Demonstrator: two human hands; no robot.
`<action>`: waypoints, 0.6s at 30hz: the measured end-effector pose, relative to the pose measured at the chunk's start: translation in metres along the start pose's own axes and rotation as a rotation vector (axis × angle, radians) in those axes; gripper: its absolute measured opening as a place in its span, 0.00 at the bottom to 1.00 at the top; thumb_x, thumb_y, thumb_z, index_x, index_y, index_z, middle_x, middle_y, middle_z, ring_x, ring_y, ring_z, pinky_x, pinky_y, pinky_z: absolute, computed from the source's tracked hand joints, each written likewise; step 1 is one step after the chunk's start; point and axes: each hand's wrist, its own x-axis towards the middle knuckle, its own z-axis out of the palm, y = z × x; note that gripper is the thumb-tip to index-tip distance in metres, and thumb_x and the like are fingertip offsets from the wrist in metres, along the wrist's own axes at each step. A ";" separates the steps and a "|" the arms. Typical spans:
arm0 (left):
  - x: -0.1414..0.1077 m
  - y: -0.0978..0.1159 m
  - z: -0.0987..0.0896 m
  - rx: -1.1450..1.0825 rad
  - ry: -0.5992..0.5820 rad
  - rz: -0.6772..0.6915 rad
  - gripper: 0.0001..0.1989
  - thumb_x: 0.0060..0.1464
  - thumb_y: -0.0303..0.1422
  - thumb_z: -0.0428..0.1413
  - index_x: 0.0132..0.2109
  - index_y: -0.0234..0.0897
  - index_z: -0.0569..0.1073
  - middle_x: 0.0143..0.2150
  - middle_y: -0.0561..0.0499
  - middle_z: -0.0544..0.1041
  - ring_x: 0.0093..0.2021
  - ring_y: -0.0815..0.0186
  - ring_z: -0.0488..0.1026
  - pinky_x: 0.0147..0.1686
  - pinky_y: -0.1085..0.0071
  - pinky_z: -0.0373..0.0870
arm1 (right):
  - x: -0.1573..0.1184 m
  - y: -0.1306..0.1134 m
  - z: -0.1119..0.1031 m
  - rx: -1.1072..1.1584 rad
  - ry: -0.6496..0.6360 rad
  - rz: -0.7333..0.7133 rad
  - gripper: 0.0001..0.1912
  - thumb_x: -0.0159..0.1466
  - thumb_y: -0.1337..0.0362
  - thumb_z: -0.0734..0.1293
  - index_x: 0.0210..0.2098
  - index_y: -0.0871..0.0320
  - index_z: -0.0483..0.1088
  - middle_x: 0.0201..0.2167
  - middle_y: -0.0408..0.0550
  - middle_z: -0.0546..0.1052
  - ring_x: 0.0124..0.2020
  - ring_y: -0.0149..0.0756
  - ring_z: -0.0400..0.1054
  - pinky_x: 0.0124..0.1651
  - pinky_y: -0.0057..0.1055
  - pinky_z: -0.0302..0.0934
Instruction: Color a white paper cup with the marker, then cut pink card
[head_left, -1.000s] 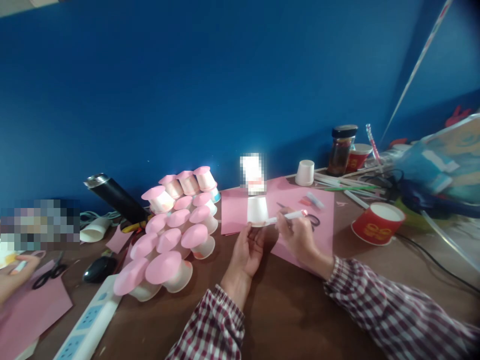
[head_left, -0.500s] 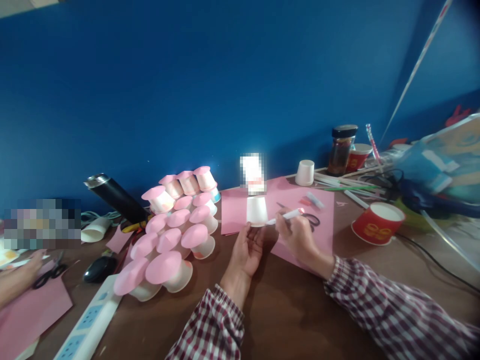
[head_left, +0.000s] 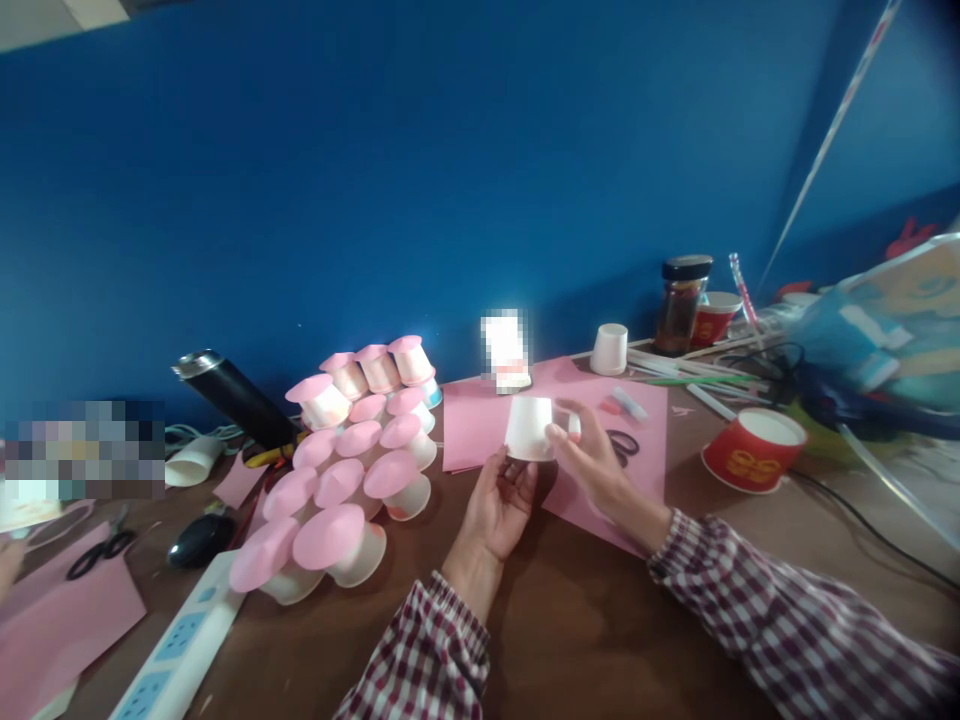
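An upside-down white paper cup point(head_left: 528, 428) is held up over the desk. My left hand point(head_left: 496, 508) grips its lower rim from below, fingers curled at the rim. My right hand point(head_left: 592, 465) touches the cup's right side with its fingertips. A white marker point(head_left: 574, 424) with a reddish end is tucked in that same hand, and its tip is hidden. Beneath and behind lie pink paper sheets point(head_left: 472, 430). Black-handled scissors point(head_left: 624, 446) rest on the paper just past my right hand, and small markers point(head_left: 628, 402) lie farther back.
To the left stand several upturned cups topped with pink paper cones point(head_left: 328, 535), beside a power strip point(head_left: 180, 640), a mouse point(head_left: 201, 540) and a black flask point(head_left: 232, 395). On the right are a red paper cup point(head_left: 754, 455), another white cup point(head_left: 609, 350) and a jar point(head_left: 681, 310). Another person's hand point(head_left: 9, 565) shows at far left.
The cup has shifted right and slightly nearer, with my left hand. My right hand has turned the marker from pointing at the rim to tucked back, and its fingers now touch the cup.
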 end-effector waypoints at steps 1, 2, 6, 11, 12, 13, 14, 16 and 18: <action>0.000 0.000 0.000 0.012 -0.011 -0.009 0.06 0.58 0.25 0.51 0.36 0.30 0.73 0.31 0.47 0.78 0.33 0.69 0.77 0.33 0.77 0.77 | -0.001 0.000 0.000 0.024 -0.031 0.039 0.22 0.61 0.55 0.65 0.52 0.54 0.61 0.44 0.53 0.73 0.40 0.39 0.70 0.38 0.36 0.68; -0.001 -0.001 0.000 0.027 -0.017 -0.016 0.05 0.57 0.25 0.52 0.36 0.30 0.73 0.32 0.47 0.78 0.33 0.69 0.77 0.33 0.77 0.77 | -0.001 -0.001 0.001 0.040 -0.051 0.069 0.21 0.62 0.54 0.65 0.51 0.55 0.61 0.42 0.51 0.73 0.39 0.38 0.70 0.37 0.35 0.68; -0.002 -0.004 -0.002 0.126 -0.062 -0.013 0.05 0.56 0.29 0.56 0.37 0.30 0.73 0.32 0.47 0.78 0.32 0.68 0.77 0.35 0.74 0.76 | -0.001 0.001 0.002 0.049 -0.002 0.097 0.21 0.61 0.53 0.65 0.50 0.56 0.61 0.42 0.51 0.73 0.39 0.38 0.70 0.37 0.34 0.68; -0.005 -0.011 -0.005 0.280 -0.187 -0.001 0.08 0.49 0.30 0.61 0.36 0.32 0.72 0.36 0.46 0.79 0.38 0.62 0.79 0.36 0.72 0.75 | 0.004 0.005 -0.001 -0.100 0.104 -0.006 0.21 0.60 0.54 0.66 0.48 0.56 0.61 0.42 0.51 0.73 0.40 0.40 0.70 0.39 0.37 0.67; -0.005 -0.011 -0.006 0.292 -0.185 0.002 0.08 0.48 0.29 0.62 0.36 0.32 0.72 0.36 0.46 0.79 0.39 0.62 0.79 0.36 0.73 0.75 | 0.004 0.005 -0.002 -0.140 0.111 -0.030 0.21 0.60 0.54 0.66 0.48 0.56 0.61 0.41 0.51 0.73 0.39 0.40 0.70 0.39 0.37 0.67; -0.005 -0.012 -0.006 0.299 -0.178 0.003 0.08 0.48 0.29 0.62 0.35 0.32 0.72 0.35 0.46 0.79 0.38 0.62 0.79 0.36 0.73 0.75 | 0.004 0.004 -0.002 -0.176 0.113 -0.047 0.21 0.60 0.54 0.66 0.48 0.57 0.60 0.40 0.51 0.74 0.39 0.40 0.70 0.39 0.36 0.66; -0.005 -0.012 -0.006 0.302 -0.172 0.006 0.07 0.48 0.28 0.63 0.34 0.32 0.72 0.34 0.47 0.79 0.38 0.62 0.79 0.36 0.73 0.75 | 0.004 0.004 -0.002 -0.205 0.110 -0.058 0.21 0.60 0.54 0.66 0.48 0.57 0.60 0.39 0.51 0.74 0.38 0.39 0.70 0.38 0.36 0.66; -0.003 -0.012 -0.007 0.306 -0.166 0.013 0.08 0.47 0.28 0.63 0.33 0.32 0.72 0.33 0.47 0.79 0.38 0.62 0.79 0.36 0.73 0.75 | 0.004 0.002 -0.002 -0.239 0.101 -0.067 0.21 0.60 0.54 0.66 0.49 0.58 0.60 0.38 0.51 0.74 0.38 0.39 0.70 0.38 0.36 0.66; -0.002 -0.012 -0.008 0.311 -0.170 0.015 0.08 0.46 0.28 0.63 0.33 0.31 0.72 0.33 0.47 0.79 0.39 0.61 0.79 0.36 0.74 0.74 | 0.003 0.001 -0.002 -0.243 0.094 -0.069 0.21 0.60 0.55 0.65 0.48 0.58 0.60 0.39 0.51 0.74 0.38 0.39 0.70 0.39 0.36 0.66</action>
